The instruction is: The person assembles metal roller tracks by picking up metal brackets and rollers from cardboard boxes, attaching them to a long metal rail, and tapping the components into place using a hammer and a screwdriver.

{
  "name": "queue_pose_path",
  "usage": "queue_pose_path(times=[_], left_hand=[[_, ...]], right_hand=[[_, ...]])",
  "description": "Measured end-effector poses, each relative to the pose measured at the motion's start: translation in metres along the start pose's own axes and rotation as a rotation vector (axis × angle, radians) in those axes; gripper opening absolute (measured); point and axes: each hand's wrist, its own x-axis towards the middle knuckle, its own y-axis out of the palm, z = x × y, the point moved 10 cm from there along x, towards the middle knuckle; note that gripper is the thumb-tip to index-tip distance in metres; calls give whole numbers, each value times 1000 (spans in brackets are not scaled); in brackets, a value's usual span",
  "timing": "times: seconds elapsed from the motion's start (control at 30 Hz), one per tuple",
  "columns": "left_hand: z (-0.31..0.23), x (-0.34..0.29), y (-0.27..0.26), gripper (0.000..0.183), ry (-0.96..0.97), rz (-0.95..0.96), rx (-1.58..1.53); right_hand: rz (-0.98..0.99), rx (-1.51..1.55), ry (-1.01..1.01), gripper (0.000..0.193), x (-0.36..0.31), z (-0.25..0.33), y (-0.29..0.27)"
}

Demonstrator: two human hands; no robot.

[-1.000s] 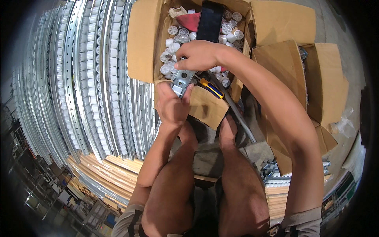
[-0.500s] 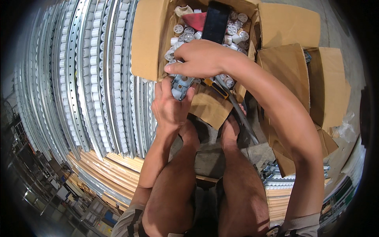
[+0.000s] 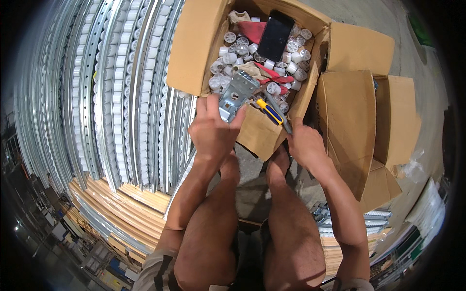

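My left hand (image 3: 213,131) is closed around the lower end of a bent, silvery metal bracket (image 3: 236,97) with holes in it, tilted over the near side of an open cardboard box (image 3: 194,48). Along the box's near right corner slants a grey metal bar (image 3: 286,125). My right hand (image 3: 309,145) has its fingers closed at the bar's near part, and the rest of the bar is hidden behind that hand. Beside the bar lies a yellow and dark blue screwdriver handle (image 3: 270,111). White plastic rollers (image 3: 229,58) fill the box, with red-and-cream cloth pieces (image 3: 274,75) among them.
A black phone (image 3: 275,36) lies on the rollers. Another open cardboard box (image 3: 347,131) stands to the right. Long metal roller tracks (image 3: 116,97) are stacked at left above wrapped tan lengths (image 3: 121,203). A box flap (image 3: 259,133) hangs toward my legs.
My right hand has left the left hand's side and come down right to the grey bar. The bracket is now uncovered, still in my left hand. The view has shifted slightly.
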Motion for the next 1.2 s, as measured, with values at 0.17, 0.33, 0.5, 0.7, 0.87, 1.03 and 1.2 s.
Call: queue_pose_path(times=[0.17,0.33,0.5,0.7,0.87,1.03,1.2], left_hand=[[-3,5,-10,50,29,-49,-78],[2,3,-9,51,26,-26,-90],[-1,3,-11,51,54,-47,-78],[1,2,-12,51,43,-52,-91],[-1,2,-10,52,32,-25,-91],[1,0,-7,52,14,-9,-82],[-4,1,-10,50,46,-27,-98]], right_hand=[[-53,400,89,21,-13,-16,-3],[-104,470,25,20,-46,-25,-49],[-104,876,-60,22,-73,-37,-85],[-25,987,-117,26,-78,-28,-107],[-208,1066,-62,27,-66,-22,-115],[-2,759,-241,28,-54,-9,-93],[-129,1026,-101,31,-47,-23,-103]])
